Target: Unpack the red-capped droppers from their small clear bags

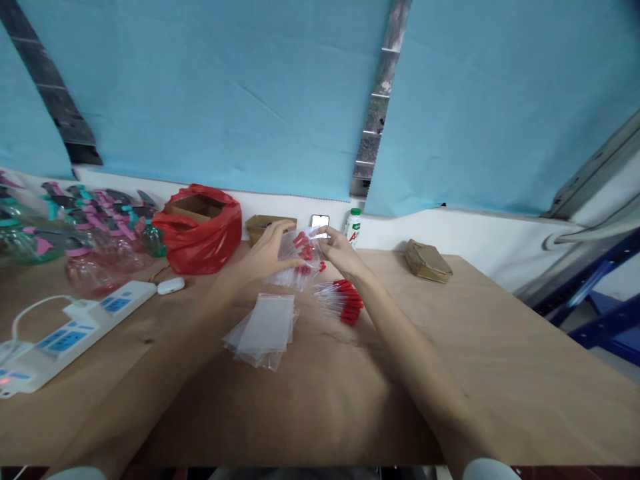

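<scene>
Between my two hands is a clear plastic bag (pixel 291 272) with several red-tipped clear sticks (pixel 303 247) in or behind it. My left hand (pixel 269 252) grips the bag's left side, thumb in front and fingers curled over the top. At the bag's upper right edge, my right hand (pixel 339 251) pinches the plastic. Just below lies a bundle of more red-ended clear sticks (pixel 345 301) on the table. A loose stack of flat clear bags (pixel 266 327) rests nearer to me, under my left wrist.
A red plastic bag around a carton (pixel 205 233) stands at the back left, beside several spray bottles (pixel 107 243). A white power strip (pixel 75 337) and a white earbud case (pixel 171 286) lie left. Behind my hands are a phone (pixel 320 221) and bottle (pixel 353 227); a brown packet (pixel 427 261) lies right.
</scene>
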Motion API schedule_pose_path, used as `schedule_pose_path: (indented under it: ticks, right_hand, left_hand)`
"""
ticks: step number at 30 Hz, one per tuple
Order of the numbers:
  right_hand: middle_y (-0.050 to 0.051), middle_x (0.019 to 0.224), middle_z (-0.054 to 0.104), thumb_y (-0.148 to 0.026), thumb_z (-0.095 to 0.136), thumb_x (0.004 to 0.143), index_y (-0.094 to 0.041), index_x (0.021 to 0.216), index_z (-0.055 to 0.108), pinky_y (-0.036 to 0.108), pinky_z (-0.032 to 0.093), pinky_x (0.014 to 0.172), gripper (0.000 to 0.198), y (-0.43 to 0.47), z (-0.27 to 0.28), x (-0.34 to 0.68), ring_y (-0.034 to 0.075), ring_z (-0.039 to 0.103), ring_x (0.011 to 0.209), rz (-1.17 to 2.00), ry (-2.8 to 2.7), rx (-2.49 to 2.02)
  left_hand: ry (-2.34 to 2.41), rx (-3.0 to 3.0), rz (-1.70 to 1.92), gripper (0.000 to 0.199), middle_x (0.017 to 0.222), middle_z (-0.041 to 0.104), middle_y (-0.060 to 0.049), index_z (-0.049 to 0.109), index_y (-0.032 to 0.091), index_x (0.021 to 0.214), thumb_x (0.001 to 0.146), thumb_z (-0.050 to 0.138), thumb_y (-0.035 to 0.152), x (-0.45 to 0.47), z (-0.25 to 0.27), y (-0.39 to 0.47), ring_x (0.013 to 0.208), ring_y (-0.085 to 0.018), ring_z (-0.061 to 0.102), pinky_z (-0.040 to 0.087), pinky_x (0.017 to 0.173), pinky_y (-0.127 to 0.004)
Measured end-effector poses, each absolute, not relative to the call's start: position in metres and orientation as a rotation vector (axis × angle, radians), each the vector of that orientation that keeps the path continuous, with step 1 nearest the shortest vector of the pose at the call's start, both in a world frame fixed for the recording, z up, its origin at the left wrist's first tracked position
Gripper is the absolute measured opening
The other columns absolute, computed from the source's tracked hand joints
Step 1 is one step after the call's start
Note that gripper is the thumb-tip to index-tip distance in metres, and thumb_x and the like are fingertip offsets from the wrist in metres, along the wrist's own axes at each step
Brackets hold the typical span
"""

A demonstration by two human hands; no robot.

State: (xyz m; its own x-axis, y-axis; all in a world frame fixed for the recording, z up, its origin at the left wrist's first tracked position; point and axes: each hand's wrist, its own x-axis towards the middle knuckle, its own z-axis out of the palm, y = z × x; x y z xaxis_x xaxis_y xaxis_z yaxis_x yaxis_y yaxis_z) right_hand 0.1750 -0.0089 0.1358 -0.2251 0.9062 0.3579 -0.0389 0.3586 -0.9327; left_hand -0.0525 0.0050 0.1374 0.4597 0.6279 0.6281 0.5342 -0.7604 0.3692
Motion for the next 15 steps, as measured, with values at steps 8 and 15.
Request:
schedule_pose_path:
  ticks: [8, 15]
  right_hand:
    - [-0.002, 0.082, 0.069, -0.037, 0.076, 0.075, -0.024, 0.099, 0.057, 0.026, 0.05, 0.06, 0.033, -0.005, 0.137, 0.18, 0.014, 0.063, 0.064, 0.801, -1.418, -0.853]
    - [0.002, 0.082, 0.071, -0.028, 0.071, 0.08, -0.02, 0.085, 0.069, 0.032, 0.055, 0.074, 0.01, -0.013, 0.151, 0.182, 0.017, 0.066, 0.073, 0.343, -1.55, -0.918]
  left_hand:
    - [1.149, 2.559, 0.956, 0.053, 0.1, 0.076, -0.004, 0.059, 0.028, 0.133, 0.094, 0.064, 0.064, -0.054, 0.136, 0.006, 0.085, -0.025, 0.071, 0.048, 0.076, -0.034]
    - [1.169, 2.513, 1.032, 0.05, 0.101, 0.074, -0.005, 0.059, 0.025, 0.129, 0.096, 0.061, 0.062, -0.048, 0.13, 0.009, 0.08, -0.023, 0.067, 0.046, 0.073, -0.033]
